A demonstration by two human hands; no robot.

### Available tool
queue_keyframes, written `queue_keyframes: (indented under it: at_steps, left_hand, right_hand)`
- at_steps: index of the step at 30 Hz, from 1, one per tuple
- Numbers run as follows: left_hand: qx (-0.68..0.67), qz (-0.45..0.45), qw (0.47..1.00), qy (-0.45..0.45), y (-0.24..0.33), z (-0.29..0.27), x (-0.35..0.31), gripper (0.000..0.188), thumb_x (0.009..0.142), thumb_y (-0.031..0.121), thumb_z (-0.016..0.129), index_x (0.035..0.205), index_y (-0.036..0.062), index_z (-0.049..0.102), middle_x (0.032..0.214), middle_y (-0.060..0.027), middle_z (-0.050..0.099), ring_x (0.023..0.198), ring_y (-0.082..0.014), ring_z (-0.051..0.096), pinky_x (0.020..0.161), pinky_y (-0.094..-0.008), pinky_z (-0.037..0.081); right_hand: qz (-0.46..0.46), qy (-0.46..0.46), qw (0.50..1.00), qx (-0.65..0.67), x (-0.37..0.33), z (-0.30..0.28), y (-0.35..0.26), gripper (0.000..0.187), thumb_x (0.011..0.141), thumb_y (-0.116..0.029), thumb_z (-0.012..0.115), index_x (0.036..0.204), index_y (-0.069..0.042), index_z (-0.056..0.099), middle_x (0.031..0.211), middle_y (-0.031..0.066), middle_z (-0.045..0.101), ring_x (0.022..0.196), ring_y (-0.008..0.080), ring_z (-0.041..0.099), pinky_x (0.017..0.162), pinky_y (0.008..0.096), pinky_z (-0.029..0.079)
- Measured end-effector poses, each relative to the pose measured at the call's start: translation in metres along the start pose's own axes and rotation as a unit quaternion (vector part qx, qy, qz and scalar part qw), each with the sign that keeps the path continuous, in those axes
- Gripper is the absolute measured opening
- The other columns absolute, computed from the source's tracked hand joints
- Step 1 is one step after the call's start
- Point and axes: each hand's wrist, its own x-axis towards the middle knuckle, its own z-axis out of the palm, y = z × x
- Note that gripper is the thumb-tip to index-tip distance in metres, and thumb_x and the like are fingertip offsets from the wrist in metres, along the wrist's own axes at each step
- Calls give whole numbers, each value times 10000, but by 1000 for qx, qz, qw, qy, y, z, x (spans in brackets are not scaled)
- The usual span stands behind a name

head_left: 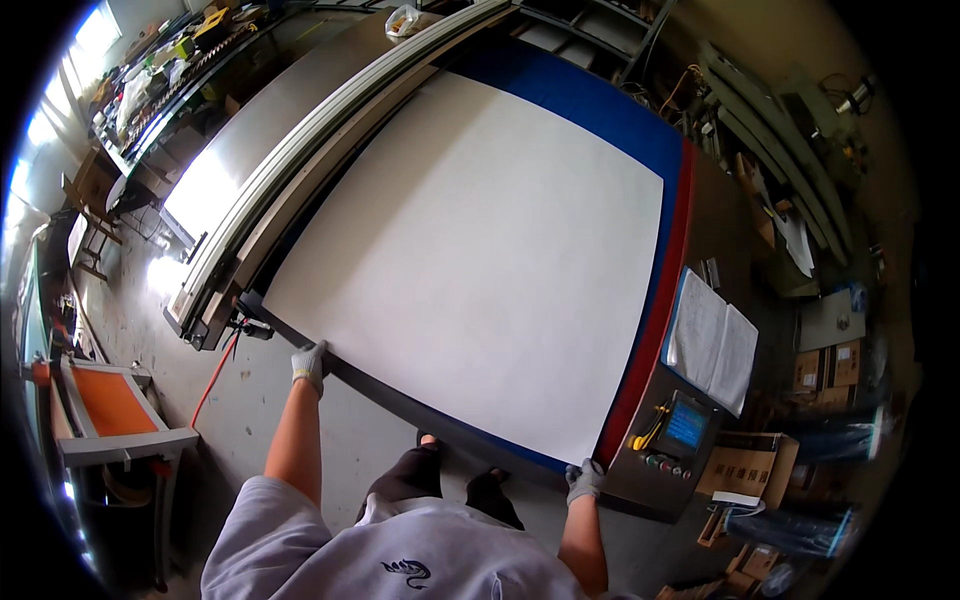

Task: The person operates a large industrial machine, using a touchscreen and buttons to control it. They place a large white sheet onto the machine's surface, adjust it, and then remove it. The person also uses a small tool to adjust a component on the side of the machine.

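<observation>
A large white sheet (pixel 480 260) lies flat on the blue surface (pixel 570 88) of a wide worktop (pixel 642 490), its near edge turned toward the person, with blue showing beyond its far edge and along its right side. The two hands are well apart, one toward each near corner of the sheet, and both wear pale knitted gloves. The left hand (pixel 310 365) is at the dark near rim of the worktop, close to the sheet's left corner, with its fingers bent toward the rim; whether they pinch anything cannot be made out. The right hand (pixel 584 480) is at the sheet's near right corner, fingers together and reaching over the rim; it appears to touch the corner, but the thumb is too small to show whether the paper-like edge is gripped. A long pale gantry beam (pixel 335 118) runs beside the sheet on the left, and a red strip (pixel 683 200) borders the blue on the right. Beyond that strip, an open booklet (pixel 712 335) rests on the brown margin, above a control panel with a lit blue screen (pixel 686 425), a yellow-handled tool (pixel 650 430) just beside it. An open cardboard box (pixel 765 470) stands near the panel.
</observation>
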Motion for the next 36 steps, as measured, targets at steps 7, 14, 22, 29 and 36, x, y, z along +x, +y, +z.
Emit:
queue_keyframes:
  at_steps: [7,14,22,29,36]
  left_hand:
    - [94,75,993,3,-3,22,-9,129,824,102,705,803,-9,644,676,-80,630,520,-175,586,487,-287,472]
    - [4,114,993,33,-19,31,-22,169,888,174,706,947,41,620,680,11,574,522,-92,504,482,-247,431]
    - [61,116,991,-33,-32,9,22,123,890,146,708,852,72,618,721,-1,600,587,-120,556,536,-262,475]
    - [81,114,989,-47,-30,7,15,109,888,144,712,855,94,621,729,7,608,604,-121,573,552,-264,485]
    - [120,103,986,-60,-27,9,22,156,873,187,739,893,90,618,760,1,610,629,-122,582,580,-261,507]
  right_hand:
    - [-73,-31,989,-122,-17,7,-19,123,953,-163,606,887,-59,611,626,59,610,447,138,546,386,271,419]
    - [-127,-34,975,-181,-26,8,-25,166,915,-146,642,803,-24,638,586,45,586,465,119,547,411,275,442]
    - [-192,-18,948,-251,-30,-5,1,185,902,-147,655,749,-54,608,550,29,548,447,106,493,406,293,368]
    - [-266,20,893,-363,-28,-15,0,245,890,-198,663,734,-14,617,566,105,595,493,187,580,499,372,435]
    - [-238,28,897,-372,-16,-20,6,233,887,-187,665,757,1,622,567,89,589,484,168,578,493,353,445]
